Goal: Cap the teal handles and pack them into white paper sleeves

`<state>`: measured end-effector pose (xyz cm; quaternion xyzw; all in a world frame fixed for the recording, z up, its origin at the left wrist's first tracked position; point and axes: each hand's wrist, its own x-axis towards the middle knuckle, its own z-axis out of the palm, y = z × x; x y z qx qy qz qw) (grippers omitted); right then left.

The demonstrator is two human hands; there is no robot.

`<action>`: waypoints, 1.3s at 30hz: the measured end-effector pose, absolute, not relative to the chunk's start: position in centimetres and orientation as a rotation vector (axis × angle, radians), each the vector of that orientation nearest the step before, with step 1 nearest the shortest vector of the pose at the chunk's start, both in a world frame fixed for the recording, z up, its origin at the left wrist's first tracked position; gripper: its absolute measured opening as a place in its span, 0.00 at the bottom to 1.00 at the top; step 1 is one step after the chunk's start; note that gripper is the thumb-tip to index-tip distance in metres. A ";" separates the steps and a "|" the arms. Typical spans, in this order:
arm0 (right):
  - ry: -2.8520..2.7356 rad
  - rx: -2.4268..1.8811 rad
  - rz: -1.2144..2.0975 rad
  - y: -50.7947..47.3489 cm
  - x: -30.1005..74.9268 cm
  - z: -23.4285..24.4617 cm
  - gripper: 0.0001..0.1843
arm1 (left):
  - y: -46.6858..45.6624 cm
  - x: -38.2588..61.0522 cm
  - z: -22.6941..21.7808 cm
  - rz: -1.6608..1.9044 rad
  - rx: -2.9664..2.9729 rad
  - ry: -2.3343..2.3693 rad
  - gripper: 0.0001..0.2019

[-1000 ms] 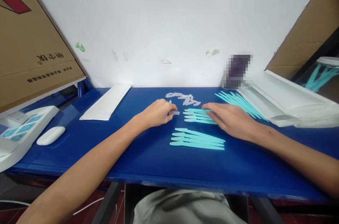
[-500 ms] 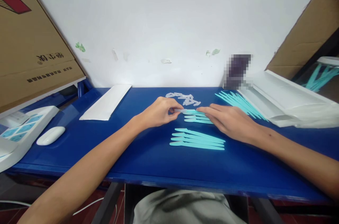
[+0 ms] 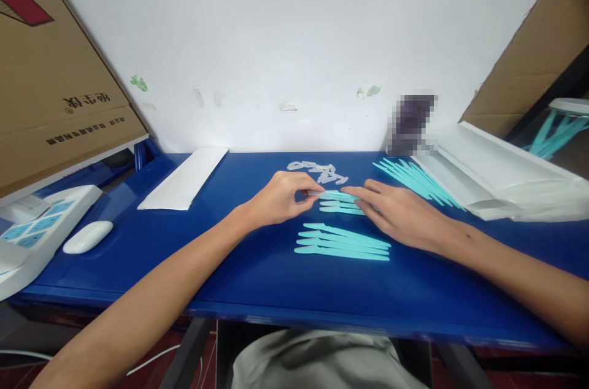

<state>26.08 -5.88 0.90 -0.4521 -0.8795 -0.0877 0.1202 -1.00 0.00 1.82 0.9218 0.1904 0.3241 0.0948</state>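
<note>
My left hand (image 3: 280,197) is closed in a pinch on a small clear plastic cap (image 3: 313,193), held against the tip of a turquoise plastic stick in the upper row (image 3: 338,203). My right hand (image 3: 399,215) lies flat over the right ends of that row, fingers stretched out and pressing them onto the blue table (image 3: 257,272). A second row of several turquoise sticks (image 3: 343,243) lies just below, near neither hand. A small heap of clear caps (image 3: 322,170) sits behind my left hand.
More turquoise sticks (image 3: 414,179) fan out at the back right beside stacked white flat packets (image 3: 497,177). A white packet (image 3: 186,178), a white mouse (image 3: 87,236) and a white device (image 3: 32,232) lie to the left. Cardboard boxes (image 3: 50,88) lean on both sides.
My left hand has carried the clear cap rightward from the table to the tip of the top stick. My right hand has slid slightly right along the row.
</note>
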 end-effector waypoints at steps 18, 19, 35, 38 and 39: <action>-2.480 -1.203 0.338 -6.9 25.5 2.4 0.23 | -1.5 1.0 0.9 1.302 2.142 0.611 0.12; -2.472 -1.201 0.397 -7.0 25.4 2.6 0.24 | -1.6 1.0 1.0 1.333 2.195 0.611 0.12; -2.311 -1.178 0.932 -8.3 24.8 4.1 0.29 | -2.5 1.9 1.1 1.155 3.229 0.589 0.28; -2.325 -1.169 0.872 -8.0 25.1 4.0 0.26 | -2.6 2.0 1.4 1.101 3.214 0.574 0.28; -2.356 -1.168 0.806 -7.8 25.2 3.9 0.24 | -2.3 1.6 1.7 1.034 3.234 0.534 0.28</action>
